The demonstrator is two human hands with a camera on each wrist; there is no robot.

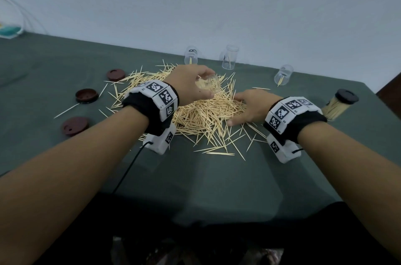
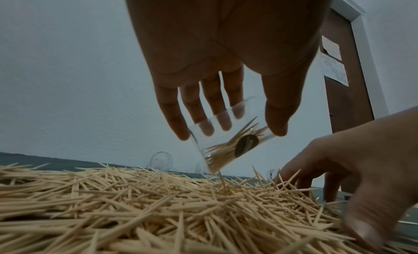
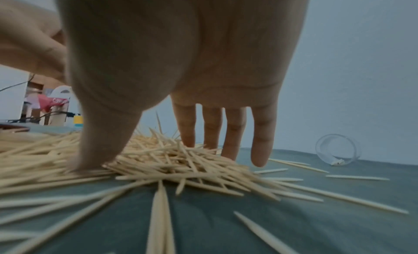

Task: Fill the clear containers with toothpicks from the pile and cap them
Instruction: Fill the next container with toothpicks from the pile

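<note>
A big pile of toothpicks (image 1: pixel 206 113) (image 2: pixel 135 195) (image 3: pixel 169 157) lies mid-table on the green cloth. My left hand (image 1: pixel 191 82) (image 2: pixel 239 129) grips a clear container (image 1: pixel 208 85) (image 2: pixel 228 147) between thumb and fingers. It is tilted just above the pile and partly filled with toothpicks. My right hand (image 1: pixel 234 110) (image 3: pixel 158 156) (image 2: pixel 339 168) rests on the pile's right side, fingers straight, thumb and fingertips touching the toothpicks. Three clear containers (image 1: pixel 191 55) (image 1: pixel 230 56) (image 1: pixel 283 75) stand behind the pile, nearly empty.
Three dark brown caps (image 1: pixel 116 74) (image 1: pixel 86 95) (image 1: pixel 75 126) lie left of the pile. A filled, capped container (image 1: pixel 338 107) stands at the right. Stray toothpicks are scattered around the pile. The table's right edge is close behind the capped container.
</note>
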